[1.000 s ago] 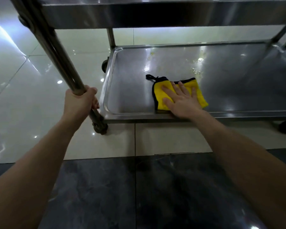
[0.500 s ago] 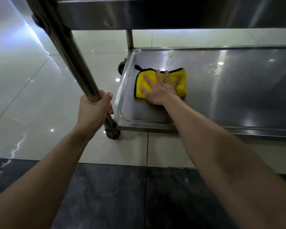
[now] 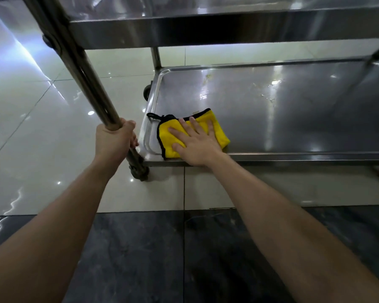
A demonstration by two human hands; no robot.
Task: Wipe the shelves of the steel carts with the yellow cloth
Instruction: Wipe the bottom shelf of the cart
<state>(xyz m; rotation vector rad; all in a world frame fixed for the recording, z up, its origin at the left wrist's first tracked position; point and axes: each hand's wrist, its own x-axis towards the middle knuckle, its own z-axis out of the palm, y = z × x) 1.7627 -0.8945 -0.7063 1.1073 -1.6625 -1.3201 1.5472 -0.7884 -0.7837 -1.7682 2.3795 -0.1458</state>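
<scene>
Head view, left to right: left hand [image 3: 114, 142] fist wrapped around the cart's near-left post [image 3: 81, 68], low down near the wheel [image 3: 140, 173]. Right hand [image 3: 197, 143] flat, fingers spread, pressing the yellow cloth [image 3: 217, 130] onto the bottom shelf [image 3: 293, 110], near-left corner by the front rim. Streaks visible farther back on that shelf.

Cloth stroke: out and back, ended at near-left corner.
Within the last second the right hand [image 3: 197, 145] pushed the yellow cloth [image 3: 218, 131] from the front edge of the lower shelf [image 3: 293, 110] toward 11 o'clock, then drew it back toward 6 o'clock. It finished in the shelf's 7 o'clock corner, closer to the left rim [image 3: 150, 127] than at the start, with the heel of the hand over the front rim [image 3: 293, 154].
</scene>
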